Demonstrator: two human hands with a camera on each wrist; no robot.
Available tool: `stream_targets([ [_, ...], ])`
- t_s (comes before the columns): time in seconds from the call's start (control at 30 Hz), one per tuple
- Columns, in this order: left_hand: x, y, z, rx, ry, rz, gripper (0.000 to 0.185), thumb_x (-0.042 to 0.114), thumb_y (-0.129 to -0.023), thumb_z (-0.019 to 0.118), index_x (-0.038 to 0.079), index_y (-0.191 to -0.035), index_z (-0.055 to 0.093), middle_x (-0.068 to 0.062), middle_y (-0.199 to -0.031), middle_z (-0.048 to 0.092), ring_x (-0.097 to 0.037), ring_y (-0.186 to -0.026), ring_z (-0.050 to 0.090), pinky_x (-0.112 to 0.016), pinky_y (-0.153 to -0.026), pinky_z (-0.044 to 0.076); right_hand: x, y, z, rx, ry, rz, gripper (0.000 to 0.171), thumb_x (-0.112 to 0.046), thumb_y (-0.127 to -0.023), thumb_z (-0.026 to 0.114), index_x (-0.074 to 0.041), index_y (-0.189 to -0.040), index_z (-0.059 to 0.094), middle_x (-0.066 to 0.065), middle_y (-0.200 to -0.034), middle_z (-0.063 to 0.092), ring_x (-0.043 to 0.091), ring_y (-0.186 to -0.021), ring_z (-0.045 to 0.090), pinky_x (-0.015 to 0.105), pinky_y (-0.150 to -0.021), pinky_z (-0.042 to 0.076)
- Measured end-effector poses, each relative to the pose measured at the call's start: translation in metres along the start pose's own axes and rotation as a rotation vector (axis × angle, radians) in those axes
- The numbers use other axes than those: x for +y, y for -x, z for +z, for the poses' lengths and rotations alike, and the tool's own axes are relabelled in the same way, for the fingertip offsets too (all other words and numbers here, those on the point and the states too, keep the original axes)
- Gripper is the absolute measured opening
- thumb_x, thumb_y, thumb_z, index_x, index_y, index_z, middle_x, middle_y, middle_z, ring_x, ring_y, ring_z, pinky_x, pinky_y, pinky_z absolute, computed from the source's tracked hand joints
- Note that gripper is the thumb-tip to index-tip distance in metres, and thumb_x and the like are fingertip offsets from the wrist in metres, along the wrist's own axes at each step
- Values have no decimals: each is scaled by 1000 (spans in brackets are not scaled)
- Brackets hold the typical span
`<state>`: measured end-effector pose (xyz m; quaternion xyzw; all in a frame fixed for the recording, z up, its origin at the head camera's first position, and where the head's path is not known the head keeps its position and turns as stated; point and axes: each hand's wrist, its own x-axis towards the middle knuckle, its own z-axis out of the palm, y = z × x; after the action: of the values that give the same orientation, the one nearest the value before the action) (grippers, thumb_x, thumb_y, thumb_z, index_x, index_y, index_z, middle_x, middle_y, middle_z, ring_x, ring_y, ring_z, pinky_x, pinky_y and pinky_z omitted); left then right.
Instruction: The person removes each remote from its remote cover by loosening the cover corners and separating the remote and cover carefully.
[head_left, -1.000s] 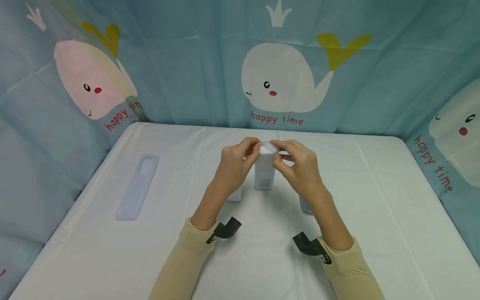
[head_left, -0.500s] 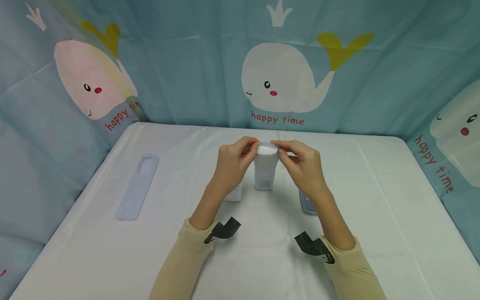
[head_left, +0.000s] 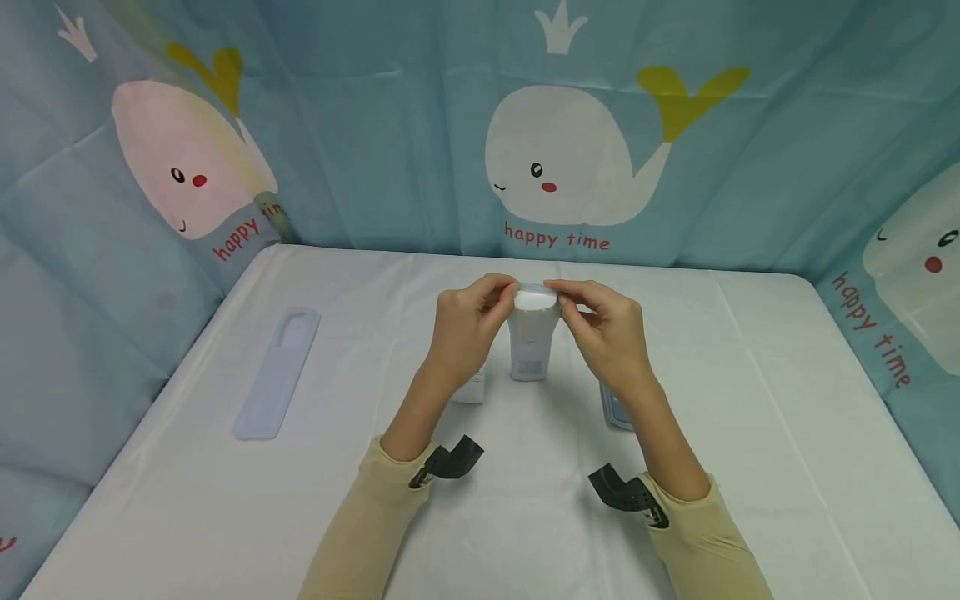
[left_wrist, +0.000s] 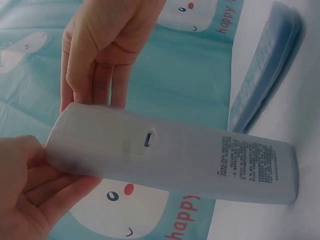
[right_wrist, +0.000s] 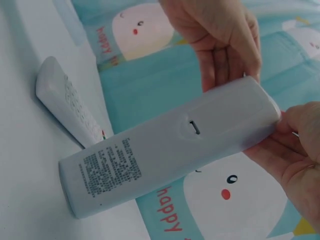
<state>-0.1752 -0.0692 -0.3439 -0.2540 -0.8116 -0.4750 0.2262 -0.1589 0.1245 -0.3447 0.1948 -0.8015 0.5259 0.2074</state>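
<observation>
Three remote controls: one standing upright at frame centre (head_left: pixel 530 346), one white (head_left: pixel 469 388) lying just left of it, one blue-grey (head_left: pixel 617 408) lying to its right (both partly hidden by wrists). One pale blue sleeve (head_left: pixel 276 372), left. Two hands.

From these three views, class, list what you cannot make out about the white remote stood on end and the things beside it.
- White remote: button face turned away in every view.
- Printed label: too small to read.
- White remote behind the left hand: mostly hidden in the head view.
- Blue-grey remote: largely covered by the right hand's wrist.
</observation>
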Motion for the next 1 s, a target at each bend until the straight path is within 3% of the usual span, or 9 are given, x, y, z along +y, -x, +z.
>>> stream_targets([
  [0.3, 0, 0, 0, 11, 6, -17, 17, 6, -105, 64, -7, -107, 75, -20, -95, 79, -29, -83, 78, -40, -71, 65, 0, -1, 0, 12, -1, 12, 21, 11, -98, 65, 9, -117, 75, 23, -117, 76, 36, -110, 74, 11, -83, 56],
  [0.67, 1, 0, 4, 21, 37, -99, 18, 8, -104, 67, -6, -108, 77, -19, -101, 79, -28, -81, 77, -36, -69, 65, 2, -2, -1, 27, -16, 40, 20, 11, -97, 67, 9, -115, 76, 23, -114, 77, 35, -103, 75, 13, -79, 58],
  [0.77, -1, 1, 6, 22, 56, -125, 18, 8, -104, 67, -6, -109, 77, -20, -101, 79, -27, -80, 77, -33, -69, 65, 3, -2, -1, 29, -18, 57, 19, 11, -97, 67, 9, -113, 76, 22, -112, 77, 15, -99, 76, 13, -78, 58],
  [0.9, -1, 1, 7, 16, 80, -156, 18, 8, -103, 67, -7, -110, 77, -20, -101, 79, -27, -79, 76, -32, -70, 65, 4, -2, -2, 28, -25, 82, 18, 11, -98, 67, 9, -113, 76, 22, -113, 77, 8, -98, 73, 14, -78, 59],
  [1.0, 0, 1, 7, 7, 95, -176, 18, 8, -104, 67, -6, -110, 77, -20, -102, 79, -28, -81, 76, -31, -72, 65, 5, -3, -3, 24, -48, 100, 19, 10, -98, 66, 10, -115, 75, 23, -115, 76, 20, -102, 74, 17, -79, 60],
])
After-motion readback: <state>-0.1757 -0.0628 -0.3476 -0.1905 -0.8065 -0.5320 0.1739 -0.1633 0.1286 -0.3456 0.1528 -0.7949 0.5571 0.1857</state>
